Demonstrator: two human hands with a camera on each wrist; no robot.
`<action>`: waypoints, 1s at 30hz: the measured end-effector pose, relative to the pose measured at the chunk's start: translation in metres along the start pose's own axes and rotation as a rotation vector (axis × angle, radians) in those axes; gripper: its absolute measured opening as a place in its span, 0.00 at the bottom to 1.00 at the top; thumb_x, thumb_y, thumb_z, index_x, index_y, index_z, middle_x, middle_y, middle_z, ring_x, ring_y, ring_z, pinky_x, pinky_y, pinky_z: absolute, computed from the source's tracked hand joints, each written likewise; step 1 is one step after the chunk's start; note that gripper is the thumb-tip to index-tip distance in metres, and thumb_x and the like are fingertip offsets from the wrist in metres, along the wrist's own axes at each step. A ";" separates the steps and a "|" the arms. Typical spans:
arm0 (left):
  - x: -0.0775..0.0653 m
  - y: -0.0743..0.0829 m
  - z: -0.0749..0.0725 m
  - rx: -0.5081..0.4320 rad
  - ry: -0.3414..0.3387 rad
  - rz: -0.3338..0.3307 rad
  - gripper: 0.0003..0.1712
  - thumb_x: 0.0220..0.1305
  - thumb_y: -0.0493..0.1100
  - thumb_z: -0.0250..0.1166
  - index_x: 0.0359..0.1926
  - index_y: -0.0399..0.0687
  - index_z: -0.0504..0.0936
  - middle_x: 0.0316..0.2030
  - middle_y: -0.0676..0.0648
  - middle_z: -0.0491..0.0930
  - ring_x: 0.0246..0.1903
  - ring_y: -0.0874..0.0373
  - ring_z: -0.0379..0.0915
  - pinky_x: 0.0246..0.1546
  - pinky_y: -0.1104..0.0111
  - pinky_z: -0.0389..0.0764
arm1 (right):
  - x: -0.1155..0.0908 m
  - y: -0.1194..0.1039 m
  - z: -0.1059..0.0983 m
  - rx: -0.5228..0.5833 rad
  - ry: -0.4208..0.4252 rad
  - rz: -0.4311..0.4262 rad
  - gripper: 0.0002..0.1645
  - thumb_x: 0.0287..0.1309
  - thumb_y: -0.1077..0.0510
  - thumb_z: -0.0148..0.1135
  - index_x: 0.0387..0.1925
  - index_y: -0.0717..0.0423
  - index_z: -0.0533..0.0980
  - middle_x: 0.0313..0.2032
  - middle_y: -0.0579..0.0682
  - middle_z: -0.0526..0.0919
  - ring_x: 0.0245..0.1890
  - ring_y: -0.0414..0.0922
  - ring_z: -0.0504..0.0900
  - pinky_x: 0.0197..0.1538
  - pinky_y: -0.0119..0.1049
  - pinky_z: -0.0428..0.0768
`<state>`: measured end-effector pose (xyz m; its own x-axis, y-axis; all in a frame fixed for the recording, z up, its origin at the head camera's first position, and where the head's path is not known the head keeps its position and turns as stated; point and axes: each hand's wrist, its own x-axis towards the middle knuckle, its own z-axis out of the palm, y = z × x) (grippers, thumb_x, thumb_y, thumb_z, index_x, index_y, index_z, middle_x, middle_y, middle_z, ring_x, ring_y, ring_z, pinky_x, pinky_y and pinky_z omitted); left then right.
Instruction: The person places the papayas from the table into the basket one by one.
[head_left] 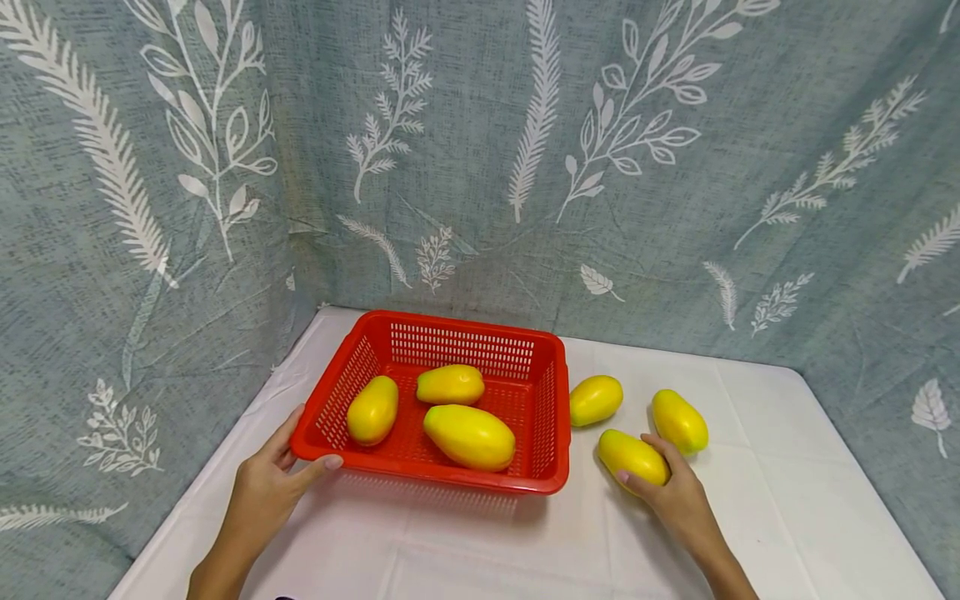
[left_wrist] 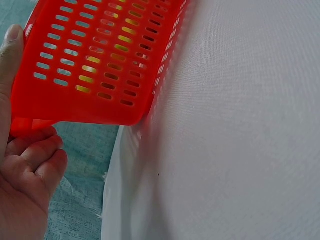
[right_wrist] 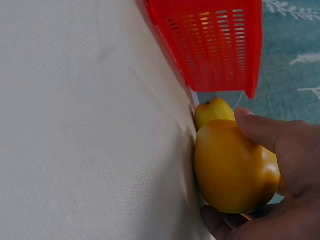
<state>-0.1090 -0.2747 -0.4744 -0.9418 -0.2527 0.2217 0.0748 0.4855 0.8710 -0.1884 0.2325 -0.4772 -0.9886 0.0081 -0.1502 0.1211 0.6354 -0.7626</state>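
Fingers of your right hand [head_left: 678, 492] grasp fruit [head_left: 636, 460] at four o'clock of basket [head_left: 431, 473]; left hand [head_left: 266, 482] grips it at eight. Smooth fruit may slip; hurried lift may roll neighbour [head_left: 681, 423], two o'clock.

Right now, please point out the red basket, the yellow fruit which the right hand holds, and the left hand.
Red basket [head_left: 420, 472], head view: front rim.
Held yellow fruit [head_left: 632, 457], head view: middle of its upper side.
Left hand [head_left: 267, 478], head view: its middle.
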 end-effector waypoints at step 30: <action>-0.001 0.004 0.000 0.009 0.006 0.015 0.54 0.62 0.40 0.80 0.81 0.35 0.60 0.73 0.26 0.68 0.61 0.69 0.74 0.46 0.89 0.77 | -0.013 -0.012 -0.010 0.046 0.052 -0.017 0.55 0.61 0.36 0.76 0.80 0.53 0.61 0.79 0.65 0.62 0.71 0.62 0.67 0.71 0.63 0.67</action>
<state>-0.1074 -0.2721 -0.4710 -0.9385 -0.2508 0.2372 0.0857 0.4963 0.8639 -0.1777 0.2327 -0.4599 -0.9937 0.0382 -0.1053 0.1071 0.5995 -0.7932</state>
